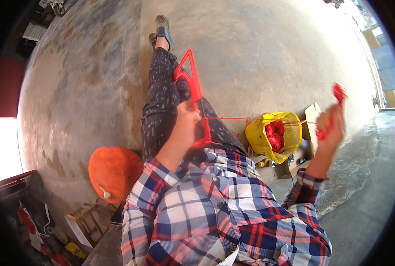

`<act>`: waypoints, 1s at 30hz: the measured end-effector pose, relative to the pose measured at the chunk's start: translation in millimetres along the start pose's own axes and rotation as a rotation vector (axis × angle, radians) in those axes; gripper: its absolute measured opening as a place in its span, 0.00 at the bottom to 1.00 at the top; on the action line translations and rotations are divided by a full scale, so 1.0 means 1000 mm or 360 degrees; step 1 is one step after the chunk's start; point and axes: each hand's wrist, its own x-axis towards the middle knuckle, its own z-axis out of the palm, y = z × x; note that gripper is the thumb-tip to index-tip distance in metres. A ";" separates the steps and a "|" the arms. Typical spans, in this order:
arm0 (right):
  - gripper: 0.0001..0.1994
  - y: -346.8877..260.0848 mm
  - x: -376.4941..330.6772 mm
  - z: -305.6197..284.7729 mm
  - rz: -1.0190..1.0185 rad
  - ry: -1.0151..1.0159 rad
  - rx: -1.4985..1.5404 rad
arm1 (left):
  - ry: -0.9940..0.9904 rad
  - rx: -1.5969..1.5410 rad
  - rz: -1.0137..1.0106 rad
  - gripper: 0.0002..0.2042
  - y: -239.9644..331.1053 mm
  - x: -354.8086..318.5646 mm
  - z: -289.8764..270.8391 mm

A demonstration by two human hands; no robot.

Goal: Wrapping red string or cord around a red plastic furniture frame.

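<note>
My left hand (186,119) grips a red plastic frame tool (192,84) with a triangular tip, held over my outstretched legs; red cord is wound on its lower part (205,131). A taut red thread (233,118) runs from it to the right. My right hand (330,126) is raised at the right and closed on a red shuttle-like piece (338,95) with the thread attached. Between the hands, on the floor, a yellow bag (259,137) holds balls of red yarn (275,133).
An orange woolly heap (113,170) with a white spoon-like thing lies on the concrete floor at my left. A cardboard box (310,119) stands behind the yellow bag. A wooden crate (84,221) and clutter sit lower left. A bright opening is at far left.
</note>
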 end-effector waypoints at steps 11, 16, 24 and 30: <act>0.25 0.150 -0.055 0.116 0.1237 -0.1321 0.0130 | -0.0635 0.0932 0.0716 0.12 0.041 -0.063 0.034; 0.23 0.163 -0.025 0.116 0.1341 -0.1359 0.0265 | -0.0713 -0.0144 0.0177 0.10 0.064 -0.062 0.025; 0.13 0.175 0.013 0.128 0.0832 -0.1177 -0.0744 | -0.0516 0.2357 0.1471 0.12 0.066 -0.023 -0.028; 0.17 0.203 -0.003 0.137 0.0169 -0.1572 -0.1359 | -0.0114 0.2121 0.1237 0.09 0.032 -0.019 0.001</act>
